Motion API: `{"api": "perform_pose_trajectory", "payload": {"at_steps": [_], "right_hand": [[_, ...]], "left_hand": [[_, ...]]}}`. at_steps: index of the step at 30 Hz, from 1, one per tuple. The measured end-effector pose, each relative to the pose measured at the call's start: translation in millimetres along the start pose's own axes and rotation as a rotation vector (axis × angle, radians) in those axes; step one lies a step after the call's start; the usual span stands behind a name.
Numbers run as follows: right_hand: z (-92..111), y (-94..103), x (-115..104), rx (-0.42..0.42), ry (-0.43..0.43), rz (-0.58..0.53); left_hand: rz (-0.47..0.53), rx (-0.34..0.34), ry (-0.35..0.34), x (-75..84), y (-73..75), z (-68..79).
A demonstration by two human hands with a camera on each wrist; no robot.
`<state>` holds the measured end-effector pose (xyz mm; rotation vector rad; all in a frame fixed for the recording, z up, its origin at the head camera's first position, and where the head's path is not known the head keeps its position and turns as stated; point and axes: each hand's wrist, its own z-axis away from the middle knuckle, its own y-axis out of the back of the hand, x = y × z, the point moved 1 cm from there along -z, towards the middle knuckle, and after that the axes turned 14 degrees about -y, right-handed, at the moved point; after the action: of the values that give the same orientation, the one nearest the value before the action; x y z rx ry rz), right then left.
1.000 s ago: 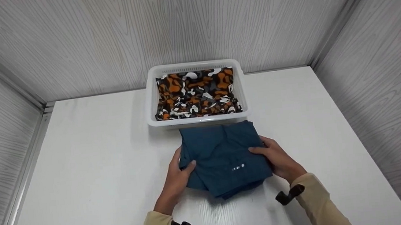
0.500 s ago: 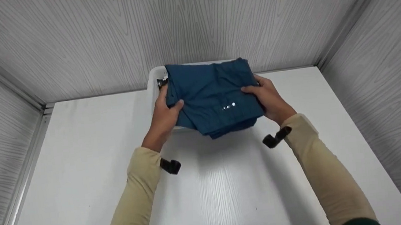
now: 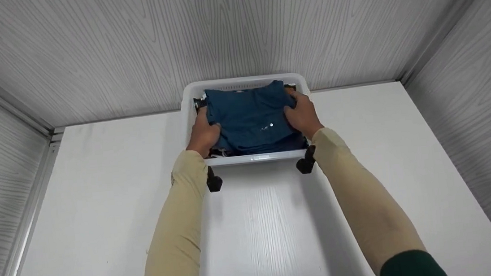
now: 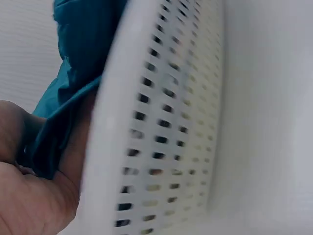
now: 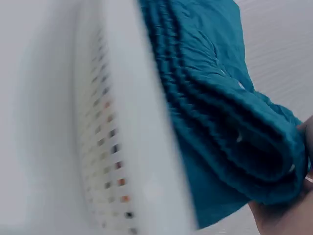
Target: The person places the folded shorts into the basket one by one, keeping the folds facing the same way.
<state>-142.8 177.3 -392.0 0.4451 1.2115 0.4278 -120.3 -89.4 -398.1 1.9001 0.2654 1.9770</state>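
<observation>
A folded blue garment [image 3: 248,115] with a gathered waistband lies within the rim of a white slotted plastic basket [image 3: 256,158]. My left hand [image 3: 203,133] grips its left edge, thumb on top and fingers underneath. At the opposite edge my right hand [image 3: 302,112] holds it the same way. In the right wrist view the garment's folded layers [image 5: 220,107] curl up beside the basket's wall. Under it, bits of a dark camouflage-patterned cloth [image 3: 200,102] peek out at the corners; most of that cloth is hidden.
The basket stands on a white table [image 3: 112,205], close to the grey wood-grain back wall [image 3: 235,30]. Side panels [image 3: 1,179] rise at left and right. Small black wrist mounts [image 3: 215,183] hang by the basket's front rim.
Both hands have carried the blue garment forward from the table in front of the basket, over the rim and down into it, covering most of the camouflage cloth.
</observation>
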Motion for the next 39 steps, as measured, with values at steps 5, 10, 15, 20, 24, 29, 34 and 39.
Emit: {"api": "perform_pose_trajectory", "payload": {"at_steps": [5, 10, 15, 20, 24, 29, 34, 39], "right_hand": [[20.9, -3.5, 4.3, 0.190, 0.148, 0.408], [42.3, -15.0, -1.1, 0.177, 0.280, 0.594], [40.2, -35.0, 11.1, -0.065, 0.114, 0.784], [34.5, -38.7, 25.9, -0.236, -0.064, 0.818], [40.4, -37.0, 27.2, -0.299, -0.126, 0.834], [47.1, -44.4, 30.3, -0.338, -0.158, 0.882], [39.6, -49.1, 33.7, -0.323, -0.145, 0.892], [30.2, -49.4, 34.6, -0.245, -0.004, 0.844]], "left_hand": [[-0.414, 0.001, -0.001, 10.7, -9.1, 9.6], [-0.793, -0.180, -0.121, 33.9, -23.9, 20.3], [-0.791, -0.499, -0.101, 29.9, -46.2, 24.9], [-0.717, -0.624, 0.014, 21.1, -54.5, 28.7], [-0.674, -0.668, 0.061, 22.7, -58.2, 32.7], [-0.641, -0.696, 0.119, 20.6, -58.9, 39.9], [-0.595, -0.742, 0.178, 16.2, -58.7, 28.6], [-0.565, -0.754, 0.128, 2.9, -59.0, 10.1]]}}
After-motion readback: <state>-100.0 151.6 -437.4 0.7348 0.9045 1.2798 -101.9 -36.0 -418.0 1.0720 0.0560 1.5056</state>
